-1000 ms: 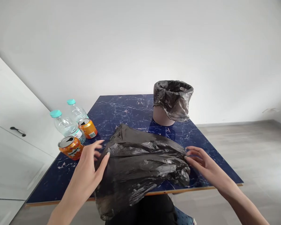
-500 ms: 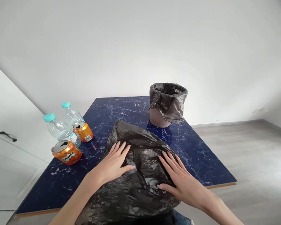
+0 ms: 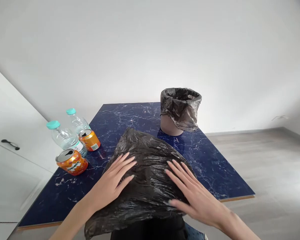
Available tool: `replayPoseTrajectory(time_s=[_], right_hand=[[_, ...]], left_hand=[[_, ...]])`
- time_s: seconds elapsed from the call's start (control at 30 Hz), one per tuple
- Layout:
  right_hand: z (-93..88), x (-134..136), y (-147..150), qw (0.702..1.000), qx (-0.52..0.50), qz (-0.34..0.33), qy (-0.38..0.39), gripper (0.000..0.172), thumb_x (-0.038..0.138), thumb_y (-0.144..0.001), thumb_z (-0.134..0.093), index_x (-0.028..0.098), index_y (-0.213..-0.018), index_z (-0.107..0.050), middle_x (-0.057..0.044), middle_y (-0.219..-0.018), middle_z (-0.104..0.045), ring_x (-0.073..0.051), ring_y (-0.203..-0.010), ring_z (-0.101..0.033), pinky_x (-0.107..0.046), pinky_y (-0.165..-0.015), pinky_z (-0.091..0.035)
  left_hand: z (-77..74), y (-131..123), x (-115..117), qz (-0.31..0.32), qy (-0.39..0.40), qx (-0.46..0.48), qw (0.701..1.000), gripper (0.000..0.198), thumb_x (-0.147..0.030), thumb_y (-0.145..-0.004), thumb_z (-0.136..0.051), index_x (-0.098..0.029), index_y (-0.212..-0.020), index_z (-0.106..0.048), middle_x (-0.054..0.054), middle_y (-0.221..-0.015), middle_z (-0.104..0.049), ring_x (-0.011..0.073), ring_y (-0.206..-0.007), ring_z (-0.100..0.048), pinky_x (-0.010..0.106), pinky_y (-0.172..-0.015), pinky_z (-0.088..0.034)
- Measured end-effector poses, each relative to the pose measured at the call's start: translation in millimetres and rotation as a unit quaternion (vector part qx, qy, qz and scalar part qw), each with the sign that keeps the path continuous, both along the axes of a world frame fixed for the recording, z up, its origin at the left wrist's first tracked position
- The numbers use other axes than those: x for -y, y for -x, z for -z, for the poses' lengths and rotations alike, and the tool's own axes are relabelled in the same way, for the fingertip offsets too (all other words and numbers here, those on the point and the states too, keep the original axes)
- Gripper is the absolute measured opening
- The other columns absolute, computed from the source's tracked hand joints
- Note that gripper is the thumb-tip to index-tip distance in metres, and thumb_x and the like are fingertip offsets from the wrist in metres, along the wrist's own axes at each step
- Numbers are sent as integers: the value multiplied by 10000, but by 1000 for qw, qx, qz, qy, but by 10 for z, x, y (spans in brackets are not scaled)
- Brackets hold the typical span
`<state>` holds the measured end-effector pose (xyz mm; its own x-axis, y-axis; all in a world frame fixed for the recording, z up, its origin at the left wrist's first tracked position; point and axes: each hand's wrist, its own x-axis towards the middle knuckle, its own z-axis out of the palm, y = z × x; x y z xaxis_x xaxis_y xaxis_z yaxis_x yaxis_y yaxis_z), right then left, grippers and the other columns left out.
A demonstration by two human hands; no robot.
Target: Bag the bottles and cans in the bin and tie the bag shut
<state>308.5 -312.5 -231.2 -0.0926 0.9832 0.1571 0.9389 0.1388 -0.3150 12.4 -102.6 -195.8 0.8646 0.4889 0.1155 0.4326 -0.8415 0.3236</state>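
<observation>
On the blue table (image 3: 215, 176), two clear bottles (image 3: 62, 137) with turquoise caps are standing near two opened orange cans (image 3: 73, 164) at the left, while a lined bin (image 3: 170, 126) stands farther back, before the white wall (image 3: 150, 50).

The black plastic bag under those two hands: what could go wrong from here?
The black plastic bag hangs over the near edge of the blue marbled table, and the left hand and right hand lie spread on it without a closed grip, so it might slide off. The opened Mirinda can sits to the left of the left hand; a wide sideways sweep might knock it over.
</observation>
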Motion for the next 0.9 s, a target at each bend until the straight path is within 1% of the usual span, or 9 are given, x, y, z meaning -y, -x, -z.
replayPoseTrajectory(time_s=[0.1,0.23,0.33,0.4,0.47,0.6,0.7,0.8,0.9], right_hand=[[-68,167,41,996,-14,-85,2,1070,610,-989,-706,329,-1768,-28,-57,-1820,-110,-388,-1673,-116,-616,-1348,-240],[104,284,71,997,18,-76,-4,1182,220,-894,-816,346,-1769,-33,-37,-1816,-130,-381,-1665,-167,-594,-1355,-267],[260,320,24,997,40,-59,-10,1145,60,-858,-707,339,-1772,-75,-21,-1816,-150,-372,-1662,-203,-579,-1342,-326],[281,356,-21,997,33,-64,-14,1063,8,-851,-590,357,-1763,-169,4,-1810,-191,-356,-1654,-253,-581,-1332,-348],[222,397,-63,998,-4,-68,-3,999,-24,-833,-489,393,-1724,-318,40,-1783,-290,-328,-1634,-331,-585,-1328,-350],[-15,378,-139,980,-189,12,61,618,137,-993,-441,390,-1511,-663,6,-1545,-658,-334,-1465,-593,-575,-1225,-492],[-135,200,-229,931,-330,133,85,412,446,-1073,-498,350,-1389,-745,-61,-1223,-816,-371,-1185,-753,-493,-957,-653],[-142,-43,-358,910,-370,172,67,456,613,-1040,-547,295,-1296,-750,-72,-1085,-819,-363,-1071,-764,-450,-882,-643],[-141,-182,-418,909,-357,210,53,521,656,-1018,-557,266,-1340,-682,-93,-1161,-803,-358,-1123,-755,-465,-911,-636]], left_hand=[[-132,464,238,6,52,-7,999,612,-466,-1121,-509,-459,-1704,-320,-9,-1780,-353,324,-1670,-265,596,-1337,-298],[-16,910,461,20,49,-74,996,1292,-591,-714,-950,-433,-1744,-185,54,-1810,-248,474,-1654,-223,709,-1278,-330],[132,1056,493,21,19,-82,996,1087,-275,-845,-827,-480,-1725,-223,-9,-1777,-335,411,-1649,-288,674,-1301,-316],[166,1118,496,27,23,-57,998,890,-89,-895,-615,-509,-1653,-414,-65,-1692,-493,343,-1615,-394,611,-1319,-325],[122,1144,504,19,51,-5,998,723,-67,-894,-526,-473,-1478,-654,-66,-1529,-676,321,-1513,-551,540,-1288,-402],[-191,892,428,-98,122,98,983,287,-297,-965,-535,-333,-1068,-800,20,-1062,-848,297,-1039,-798,344,-900,-630],[-513,422,186,-198,102,96,970,377,-520,-1033,-479,-297,-1170,-751,53,-1044,-835,304,-952,-802,326,-795,-617],[-740,-45,-78,-272,-10,13,962,597,-536,-1043,-471,-150,-1480,-598,165,-983,-810,428,-984,-783,489,-835,-618],[-800,-349,-110,-244,-147,37,958,584,-319,-1062,-440,-95,-1600,-484,264,-1394,-698,460,-1358,-635,642,-1119,-492]])
